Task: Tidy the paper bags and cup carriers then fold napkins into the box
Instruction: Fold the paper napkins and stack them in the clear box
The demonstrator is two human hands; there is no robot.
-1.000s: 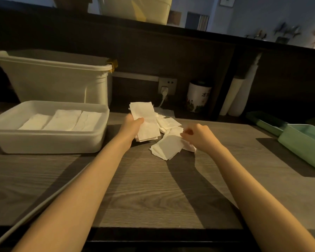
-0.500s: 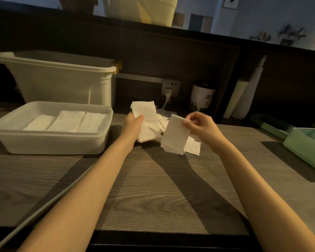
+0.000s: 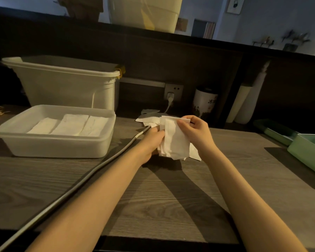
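Napkins first: the box (image 3: 58, 142) sits toward the surface's left edge with three folded napkins (image 3: 69, 125) laid side by side in it, so there's room on top for more. Best bet I'd say is squaring the edges of the bundle before carrying it over, since the sheets look fanned and uneven at the bottom. Left hand (image 3: 151, 140) has its fingers wrapped round the stack of napkins (image 3: 173, 140) from behind, held up just above the middle of the surface; right hand (image 3: 195, 130) pinches the top corner of the front sheet with thumb and fingers. A few loose napkins (image 3: 147, 120) lie behind, toward the back edge. Watch the grey cable (image 3: 91, 171) running from the near-left corner up under the left forearm, right between hands and box, easy to snag. Tall white bin (image 3: 67, 84) stands behind the box, a jar (image 3: 205, 103) by the back edge, green trays (image 3: 307, 151) at the right edge.
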